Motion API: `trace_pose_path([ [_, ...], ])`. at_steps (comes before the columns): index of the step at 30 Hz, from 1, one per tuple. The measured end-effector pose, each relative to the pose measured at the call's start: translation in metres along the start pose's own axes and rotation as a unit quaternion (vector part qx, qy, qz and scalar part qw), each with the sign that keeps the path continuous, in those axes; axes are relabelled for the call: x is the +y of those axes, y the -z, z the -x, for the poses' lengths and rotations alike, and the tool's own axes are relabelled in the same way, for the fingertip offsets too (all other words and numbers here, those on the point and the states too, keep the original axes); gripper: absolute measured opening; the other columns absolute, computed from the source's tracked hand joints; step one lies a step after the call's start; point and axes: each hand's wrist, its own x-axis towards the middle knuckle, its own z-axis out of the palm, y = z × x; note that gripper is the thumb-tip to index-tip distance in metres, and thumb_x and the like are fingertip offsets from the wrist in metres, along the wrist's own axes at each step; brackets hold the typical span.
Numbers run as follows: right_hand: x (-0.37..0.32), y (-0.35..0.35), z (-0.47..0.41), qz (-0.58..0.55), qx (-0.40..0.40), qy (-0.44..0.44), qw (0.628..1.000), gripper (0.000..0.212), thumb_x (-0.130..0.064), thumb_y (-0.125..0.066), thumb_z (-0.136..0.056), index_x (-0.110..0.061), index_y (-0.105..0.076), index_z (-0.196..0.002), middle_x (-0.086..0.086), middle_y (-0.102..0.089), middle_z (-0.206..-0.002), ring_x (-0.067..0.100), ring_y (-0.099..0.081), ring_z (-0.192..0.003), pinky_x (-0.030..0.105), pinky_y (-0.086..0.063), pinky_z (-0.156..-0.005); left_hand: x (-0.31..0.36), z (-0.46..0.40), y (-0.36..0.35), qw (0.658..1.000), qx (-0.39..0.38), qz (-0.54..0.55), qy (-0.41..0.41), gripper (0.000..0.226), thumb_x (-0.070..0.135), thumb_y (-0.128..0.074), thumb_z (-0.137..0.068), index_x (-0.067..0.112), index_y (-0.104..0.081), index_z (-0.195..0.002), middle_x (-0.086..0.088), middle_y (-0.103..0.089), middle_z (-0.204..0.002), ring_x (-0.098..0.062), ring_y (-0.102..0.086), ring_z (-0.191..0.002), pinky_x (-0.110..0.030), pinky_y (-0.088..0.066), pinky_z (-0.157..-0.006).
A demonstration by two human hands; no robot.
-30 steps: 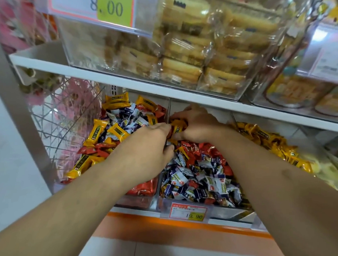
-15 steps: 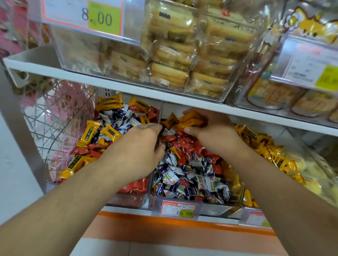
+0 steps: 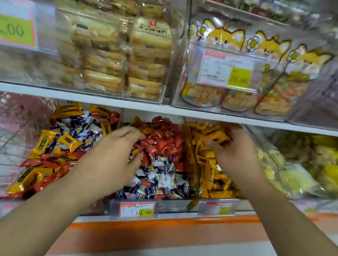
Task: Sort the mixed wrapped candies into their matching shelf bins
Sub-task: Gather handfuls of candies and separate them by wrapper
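- Head view looked down at a shop shelf holding three clear bins of wrapped candies, with both of a person's bare forearms reaching in.
- The left bin (image 3: pixel 51 193) held a mix of yellow, red and blue-and-white candies (image 3: pixel 68 144).
- The middle bin (image 3: pixel 173 205) held red candies at the back and blue-and-white ones at the front; its front carried a red-bordered price tag (image 3: pixel 137 210) reading "19.90" on a yellow patch.
- The right bin (image 3: pixel 192 165) held yellow candies (image 3: pixel 211 174); its own price tag (image 3: pixel 218 208) was too blurred to read.
- The left hand (image 3: pixel 111 161) hovered over the divide between the left and middle bins, fingers loosely bent and spread toward the red candies; no candy could be seen in its grip.
- The right hand (image 3: pixel 235 154) was over the right bin, its grip curled round a yellow candy (image 3: pixel 216 137) with dark print that could not be read.
- On the white shelf (image 3: pixel 124 105) above, a clear box held stacked wrapped cakes (image 3: pixel 126 58).
- A tag at far upper left (image 3: pixel 10 28) showed only ".00" on yellow.
- Beside it, packets printed with cartoon fox faces (image 3: pixel 226 38) stood behind a tag (image 3: pixel 227 71) reading about "16.80", though blurred.
- Farther right on the lower shelf lay pale and yellow packets (image 3: pixel 311 166), blurred.
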Motion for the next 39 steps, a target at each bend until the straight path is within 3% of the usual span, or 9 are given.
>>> trace_pose_path([
  [5, 0.017, 0.015, -0.009, 0.09, -0.027, 0.002, 0.996, 0.066, -0.04, -0.08, -0.09, -0.032, -0.05, -0.149, -0.01, -0.061, -0.138, 0.018, -0.062, -0.122, 0.021, -0.049, -0.081, 0.0, -0.004, -0.003, 0.999, -0.021, -0.027, 0.009, 0.05, 0.033, -0.065, -0.096, 0.027, -0.052, -0.144, 0.015, -0.047, -0.146, -0.006, -0.046, -0.134, -0.019, -0.03, -0.111],
  [7, 0.014, 0.012, -0.009, 0.119, -0.015, 0.051, 0.991, 0.064, -0.043, -0.078, -0.091, -0.031, -0.052, -0.148, -0.007, -0.06, -0.144, 0.024, -0.061, -0.125, 0.03, -0.051, -0.093, -0.003, -0.004, -0.001, 0.999, -0.031, -0.033, 0.02, 0.051, 0.034, -0.066, -0.095, 0.027, -0.052, -0.144, 0.014, -0.047, -0.145, -0.009, -0.048, -0.132, -0.023, -0.036, -0.112],
  [12, -0.014, -0.012, -0.008, 0.128, -0.04, 0.105, 0.985, 0.048, -0.038, -0.067, -0.1, -0.027, -0.053, -0.145, -0.002, -0.062, -0.135, 0.024, -0.063, -0.111, 0.022, -0.037, -0.085, -0.018, -0.005, 0.004, 0.995, -0.036, -0.056, 0.069, 0.064, 0.036, -0.065, -0.094, 0.022, -0.04, -0.152, 0.006, -0.044, -0.148, -0.023, -0.05, -0.132, -0.042, -0.043, -0.112],
  [20, -0.066, -0.089, -0.03, 0.161, -0.146, 0.189, 0.958, 0.046, -0.031, -0.061, -0.103, -0.024, -0.05, -0.147, 0.004, -0.063, -0.135, 0.026, -0.061, -0.122, 0.036, -0.051, -0.102, -0.036, 0.0, 0.005, 0.986, -0.103, -0.031, 0.13, 0.08, 0.053, -0.045, -0.103, 0.027, -0.001, -0.164, 0.009, -0.009, -0.17, -0.017, -0.022, -0.154, -0.028, -0.025, -0.119],
  [25, -0.087, -0.146, -0.071, 0.199, -0.177, 0.126, 0.956, 0.042, -0.041, -0.056, -0.102, -0.026, -0.053, -0.142, 0.007, -0.064, -0.136, 0.031, -0.063, -0.117, 0.044, -0.054, -0.099, -0.039, -0.002, 0.002, 0.988, -0.092, -0.021, 0.119, 0.079, 0.051, -0.044, -0.103, 0.023, -0.001, -0.164, 0.003, -0.01, -0.171, -0.017, -0.016, -0.156, -0.026, -0.02, -0.121],
  [30, -0.097, -0.165, -0.085, 0.195, -0.27, 0.148, 0.931, 0.053, -0.024, -0.063, -0.1, -0.039, -0.051, -0.149, -0.002, -0.052, -0.152, 0.024, -0.055, -0.131, 0.024, -0.039, -0.092, -0.04, -0.001, 0.002, 0.991, -0.08, -0.016, 0.107, 0.079, 0.049, -0.046, -0.103, 0.02, -0.005, -0.163, 0.002, -0.013, -0.17, -0.019, -0.021, -0.154, -0.031, -0.026, -0.122],
  [34, -0.094, -0.173, -0.094, 0.171, -0.284, 0.137, 0.933, 0.046, -0.019, -0.066, -0.093, -0.044, -0.064, -0.131, -0.004, -0.066, -0.132, 0.022, -0.064, -0.115, 0.029, -0.048, -0.084, -0.042, 0.0, 0.003, 0.992, -0.077, -0.006, 0.099, 0.079, 0.05, -0.047, -0.103, 0.019, -0.005, -0.163, 0.002, -0.013, -0.171, -0.019, -0.021, -0.154, -0.032, -0.028, -0.122],
  [37, -0.09, -0.172, -0.096, 0.127, -0.264, 0.116, 0.949, 0.036, -0.018, -0.074, -0.087, -0.042, -0.071, -0.113, -0.008, -0.071, -0.115, 0.017, -0.068, -0.102, 0.037, -0.059, -0.09, -0.042, -0.001, 0.003, 0.992, -0.082, -0.003, 0.096, 0.081, 0.05, -0.047, -0.103, 0.018, -0.005, -0.163, 0.001, -0.012, -0.171, -0.019, -0.022, -0.155, -0.034, -0.03, -0.122],
  [39, -0.089, -0.165, -0.093, 0.099, -0.254, 0.108, 0.956, 0.031, -0.017, -0.079, -0.087, -0.04, -0.072, -0.107, -0.015, -0.069, -0.108, 0.013, -0.066, -0.101, 0.032, -0.057, -0.089, -0.043, -0.001, 0.003, 0.992, -0.081, 0.001, 0.096, 0.081, 0.05, -0.048, -0.102, 0.018, -0.005, -0.163, 0.001, -0.013, -0.171, -0.019, -0.022, -0.154, -0.033, -0.031, -0.122],
])
